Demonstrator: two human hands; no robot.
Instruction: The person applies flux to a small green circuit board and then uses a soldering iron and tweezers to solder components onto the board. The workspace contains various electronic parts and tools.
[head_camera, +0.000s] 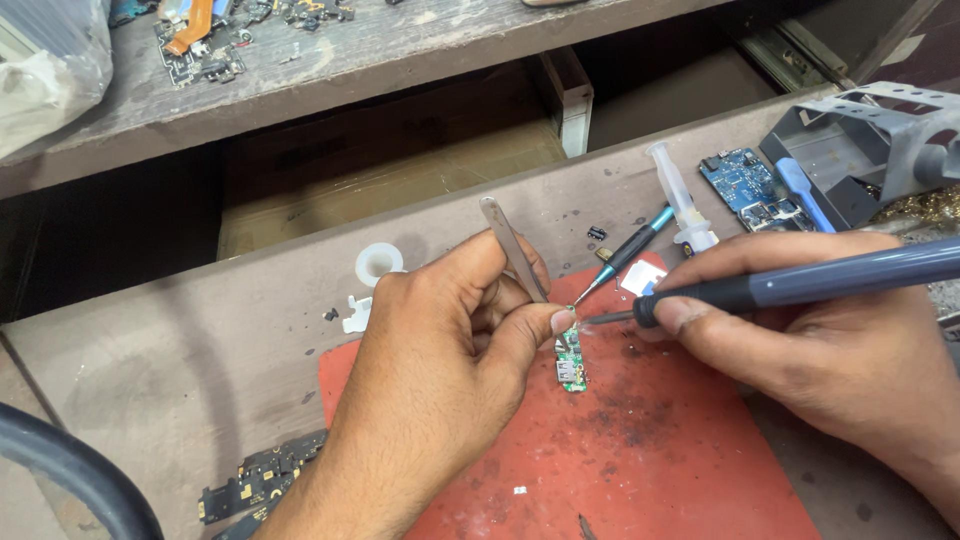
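One grey workbench (200, 350) fills most of the view, with a second, higher shelf (420, 40) behind it carrying a scatter of loose circuit parts and one orange flex strip (192, 25). On the bench lies one red work mat (650, 470), scorched dark near its middle. Two hands work over it. The left hand (440, 370) is curled, thumb and fingers pinching one pair of metal tweezers (510, 245) whose points press down at the top of one small green circuit board (571, 365), which lies flat on the mat just under the thumb. The right hand (840, 350) is closed around one blue-grey soldering iron (800, 283), held like a pen, its dark tip touching the upper end of the same small board beside the tweezer points. At the right rear stands one grey metal iron stand (880, 140), and just left of it lies one larger blue circuit board (745, 185) with one blue-handled tool (800, 195) resting beside it. One clear syringe (680, 200) lies behind the right hand, and one teal-and-black pen-shaped tool (630, 255) slants down toward the small board. One white plastic spool (378, 265) sits behind the left hand. Two dark flex boards (260, 485) lie at the lower left edge, near one black cable (70, 480).
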